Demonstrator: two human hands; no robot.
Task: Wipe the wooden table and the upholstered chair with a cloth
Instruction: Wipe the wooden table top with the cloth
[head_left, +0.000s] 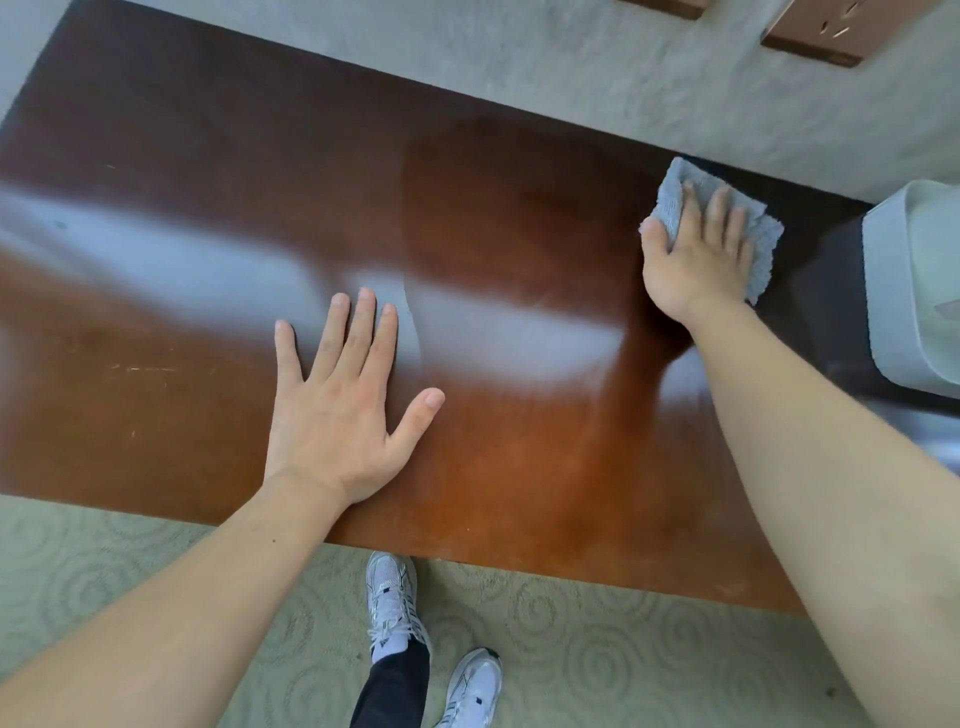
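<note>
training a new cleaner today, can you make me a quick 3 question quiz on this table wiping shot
1. True or false: the left hand holds the cloth.
2. Where is the cloth on the wooden table? A) near edge by the shoes B) far right corner C) far left corner
3. Fill in: beside the right hand, at the table's right end, stands a white ____.

Key
1. False: it lies flat and empty on the wood; the right hand presses the cloth.
2. B
3. container
</note>
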